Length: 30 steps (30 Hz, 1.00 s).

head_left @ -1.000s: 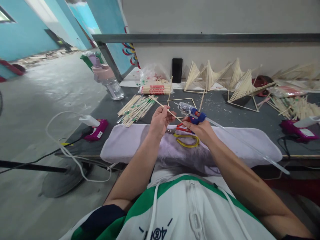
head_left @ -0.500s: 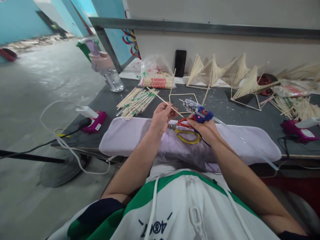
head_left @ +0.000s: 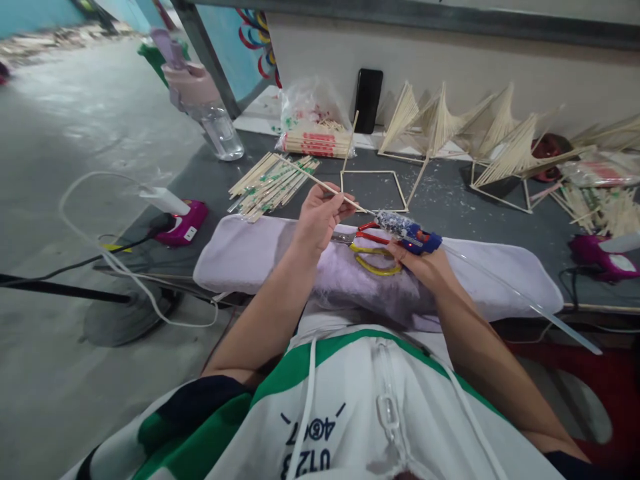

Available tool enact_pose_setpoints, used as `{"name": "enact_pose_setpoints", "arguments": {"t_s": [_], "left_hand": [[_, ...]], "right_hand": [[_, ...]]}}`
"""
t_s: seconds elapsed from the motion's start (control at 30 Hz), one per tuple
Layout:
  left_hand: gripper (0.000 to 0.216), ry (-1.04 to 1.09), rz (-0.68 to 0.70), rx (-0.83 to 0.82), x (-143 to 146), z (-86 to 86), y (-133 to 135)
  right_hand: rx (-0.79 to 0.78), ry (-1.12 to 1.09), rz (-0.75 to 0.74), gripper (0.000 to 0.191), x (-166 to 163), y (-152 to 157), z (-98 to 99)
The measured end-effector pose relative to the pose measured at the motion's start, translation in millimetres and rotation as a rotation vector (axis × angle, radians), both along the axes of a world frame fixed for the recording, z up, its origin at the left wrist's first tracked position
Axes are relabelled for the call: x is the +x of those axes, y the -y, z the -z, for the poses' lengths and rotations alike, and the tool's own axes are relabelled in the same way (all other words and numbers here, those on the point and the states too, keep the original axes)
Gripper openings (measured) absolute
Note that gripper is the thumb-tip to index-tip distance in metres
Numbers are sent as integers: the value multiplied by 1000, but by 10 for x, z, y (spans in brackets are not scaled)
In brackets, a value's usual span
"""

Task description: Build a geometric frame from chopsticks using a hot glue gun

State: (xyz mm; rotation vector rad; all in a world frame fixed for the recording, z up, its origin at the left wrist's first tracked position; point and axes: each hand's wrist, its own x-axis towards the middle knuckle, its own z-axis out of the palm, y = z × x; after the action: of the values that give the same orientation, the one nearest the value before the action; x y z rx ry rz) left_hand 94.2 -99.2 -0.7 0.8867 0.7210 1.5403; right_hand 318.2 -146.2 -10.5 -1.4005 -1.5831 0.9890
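Observation:
My left hand (head_left: 320, 219) pinches a thin bamboo stick (head_left: 320, 187) that slants up to the left. My right hand (head_left: 425, 263) grips a blue glue gun (head_left: 410, 231) whose glue-crusted nozzle touches the stick's lower end. A clear glue rod (head_left: 520, 297) trails from the gun's back to the right. Both hands hover over a white folded cloth (head_left: 240, 257) at the table's front edge, where yellow-handled scissors (head_left: 373, 257) lie. Just beyond stands a square stick frame (head_left: 373, 191).
A loose pile of sticks (head_left: 270, 185), a bagged bundle (head_left: 315, 130), a water bottle (head_left: 203, 103) and a black phone (head_left: 369, 100) sit at the back left. Finished stick fans (head_left: 500, 150) line the wall. Pink glue guns (head_left: 183, 223) (head_left: 603, 257) rest at either side, with cables on the left.
The camera tilted downward. The glue gun dropped lower and came right up to the stick's end; my left hand kept its hold on the stick.

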Motion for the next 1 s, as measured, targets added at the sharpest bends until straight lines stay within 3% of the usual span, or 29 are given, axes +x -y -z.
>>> {"name": "enact_pose_setpoints", "arguments": {"t_s": [0.2,0.5,0.67,0.83,1.0], "left_hand": [[18,-15,-47,5,4,-8,10],[14,-40,-122,-20,31,-36,14],[10,-96,-88,-56,56,-63,44],[9,-155,-53,-91,50,-47,45],[23,-299,20,-201,36,3,33]], "right_hand": [[-2,-11,19,38,6,8,94],[-45,33,20,39,-30,-15,-22],[-45,100,24,37,-22,-35,-44],[-30,-15,1,35,8,-52,9],[-110,-211,-78,33,111,-83,23]]}}
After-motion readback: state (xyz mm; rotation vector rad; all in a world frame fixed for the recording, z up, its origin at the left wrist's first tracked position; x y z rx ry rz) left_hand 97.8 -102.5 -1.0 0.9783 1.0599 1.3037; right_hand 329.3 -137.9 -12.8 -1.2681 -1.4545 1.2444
